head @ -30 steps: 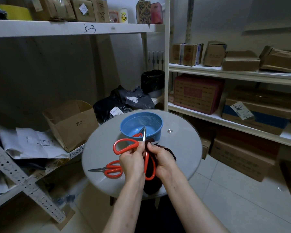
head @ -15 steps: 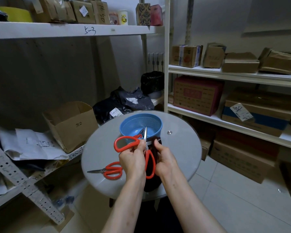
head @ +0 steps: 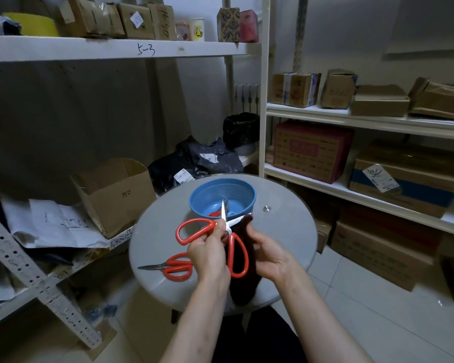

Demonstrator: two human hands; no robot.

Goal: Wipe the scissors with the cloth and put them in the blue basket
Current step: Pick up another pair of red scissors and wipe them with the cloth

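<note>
while left hand (head: 207, 254) pinches open scissors (head: 245, 258), right hand (head: 269, 255) grips limp cloth (head: 243, 286); scissors stiff, sharp, best held by loops (head: 194, 221).

head cam | looking forward and down from the person's head | facing the round table (head: 163, 231) with shelves (head: 351, 119) rising behind and on both sides | sitting close, left hand (head: 207, 254) and right hand (head: 271, 254) showing at mid-frame | wide angle bending the frame edges
</note>
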